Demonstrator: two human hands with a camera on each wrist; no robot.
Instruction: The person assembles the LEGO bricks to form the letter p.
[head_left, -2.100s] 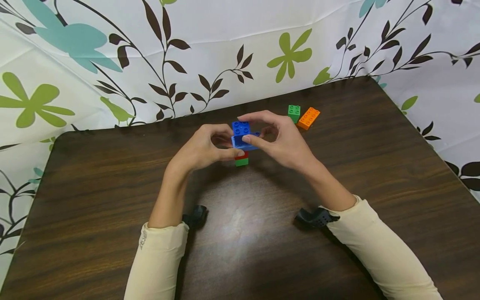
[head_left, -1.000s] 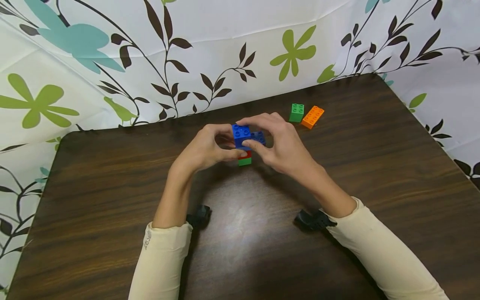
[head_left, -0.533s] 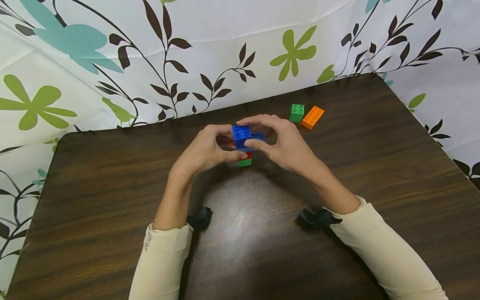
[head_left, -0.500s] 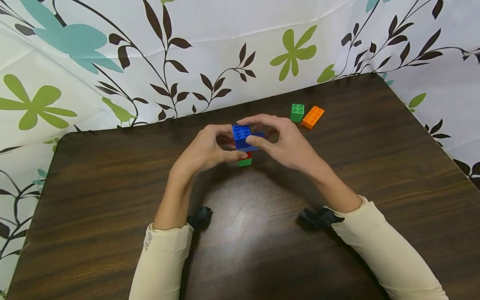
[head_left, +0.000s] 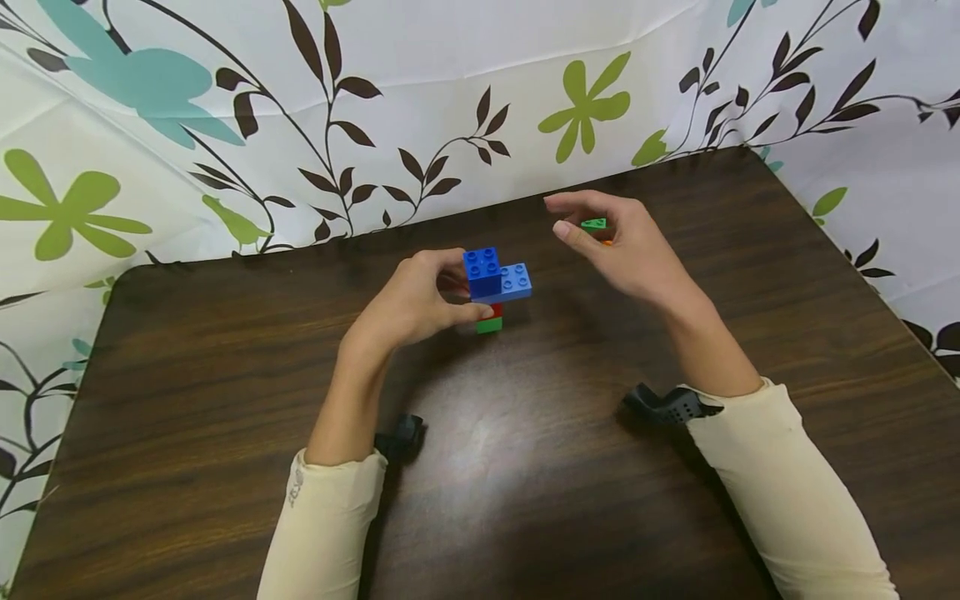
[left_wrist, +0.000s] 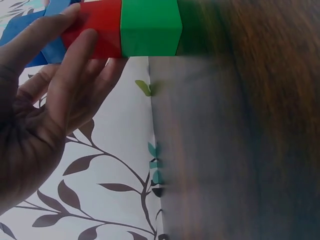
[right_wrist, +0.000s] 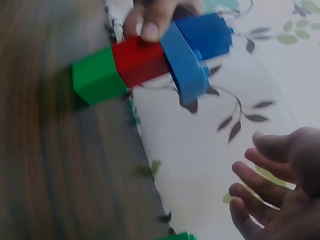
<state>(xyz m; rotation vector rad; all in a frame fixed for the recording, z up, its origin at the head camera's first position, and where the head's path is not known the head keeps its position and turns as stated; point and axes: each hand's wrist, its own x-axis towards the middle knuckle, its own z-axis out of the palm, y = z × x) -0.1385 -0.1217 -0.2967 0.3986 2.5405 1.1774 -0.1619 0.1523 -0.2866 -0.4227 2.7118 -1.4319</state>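
Observation:
A tower of toy building bricks stands upright on the table: green brick (head_left: 490,326) at the bottom, red brick (right_wrist: 141,62) above it, then a longer light blue brick (head_left: 517,282) jutting to the right, with a dark blue brick (head_left: 483,273) on top. My left hand (head_left: 405,304) holds the tower from its left side, thumb and fingers on the red brick at its middle. My right hand (head_left: 637,250) is apart from the tower, fingers loosely bent, holding nothing. It hovers over a loose green brick (head_left: 593,223) and an orange brick (head_left: 607,243), mostly hidden behind it.
The dark wooden table (head_left: 225,375) ends at a white leaf-patterned cloth (head_left: 450,50) along the back and sides. Each wrist carries a black camera mount, the left mount (head_left: 402,435) and the right mount (head_left: 667,406), low over the table.
My right hand has let go of the blue bricks and moved right and back, towards the loose green and orange bricks. My left hand has stayed on the tower.

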